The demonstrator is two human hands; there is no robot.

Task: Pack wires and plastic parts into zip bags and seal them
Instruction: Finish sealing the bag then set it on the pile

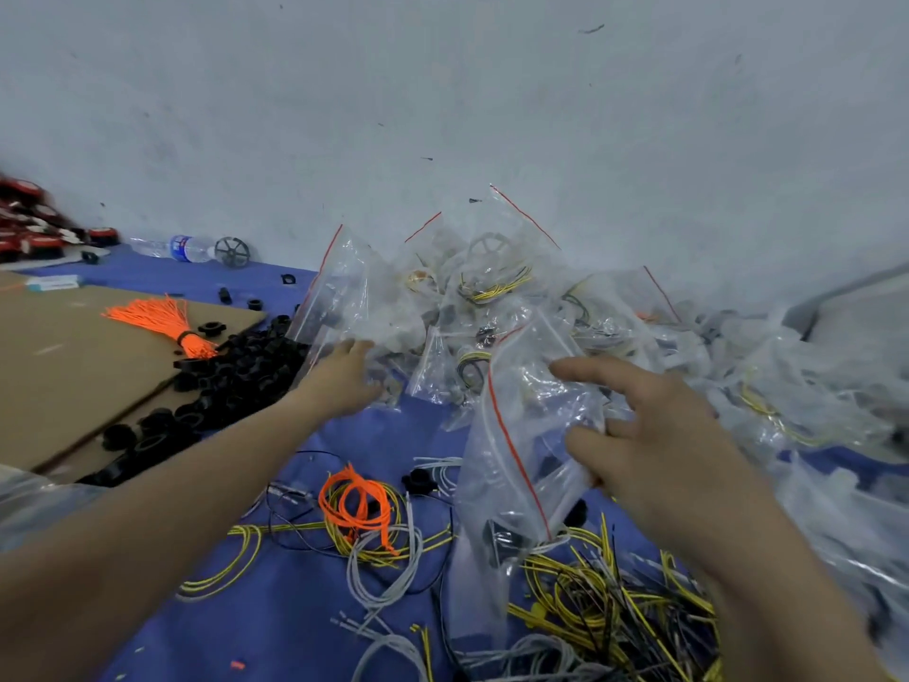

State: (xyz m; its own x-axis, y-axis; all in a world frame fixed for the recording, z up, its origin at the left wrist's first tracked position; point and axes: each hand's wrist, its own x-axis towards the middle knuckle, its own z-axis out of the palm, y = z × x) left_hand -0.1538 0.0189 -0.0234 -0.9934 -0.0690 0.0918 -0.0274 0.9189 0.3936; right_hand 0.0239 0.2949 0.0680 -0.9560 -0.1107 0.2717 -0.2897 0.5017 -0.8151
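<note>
Clear red-striped zip bag (511, 465): right hand (659, 435) fingers (600, 374) splayed, barely touching; left hand (339, 381) flat on bag heap (492, 287). Risk: bag slips, spills.

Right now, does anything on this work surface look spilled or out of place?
Yes. A water bottle lies on its side by the wall. The black plastic rings sprawl off the cardboard onto the blue cloth, and loose wires lie tangled there.
</note>
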